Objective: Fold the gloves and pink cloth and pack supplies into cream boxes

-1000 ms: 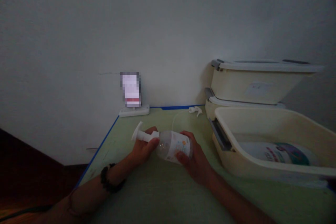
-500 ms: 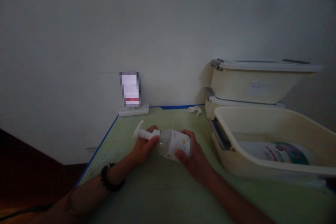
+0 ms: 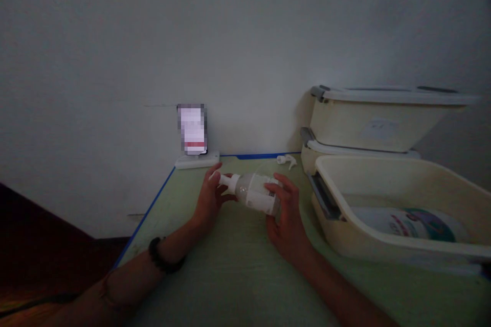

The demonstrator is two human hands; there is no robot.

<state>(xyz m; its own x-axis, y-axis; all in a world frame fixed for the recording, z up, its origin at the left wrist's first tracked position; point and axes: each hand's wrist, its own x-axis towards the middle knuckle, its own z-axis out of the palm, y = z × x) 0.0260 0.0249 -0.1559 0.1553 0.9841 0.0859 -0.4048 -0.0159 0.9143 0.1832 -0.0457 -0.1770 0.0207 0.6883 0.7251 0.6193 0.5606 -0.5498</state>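
A clear pump bottle (image 3: 259, 195) with a white label lies tilted sideways between my hands, above the green table, its white pump to the left. My right hand (image 3: 287, 214) grips the label end, fingers over the top and thumb below. At the other end my left hand (image 3: 210, 196) is closed around the white pump head, which it partly covers. Beyond the bottle, a loose white trigger sprayer (image 3: 286, 161) with a thin tube lies near the table's back edge.
A cream bin (image 3: 326, 235) holding a white bottle with a coloured label (image 3: 418, 224) stands at the right. Behind it, lidded bins (image 3: 368, 122) are stacked. A phone (image 3: 194, 130) with a blurred screen stands on a white base (image 3: 197, 160) at the back left of the table (image 3: 230, 276).
My left hand has shifted from the pump's neck up to its head. The right hand has changed its hold, and the bottle has turned and risen slightly.
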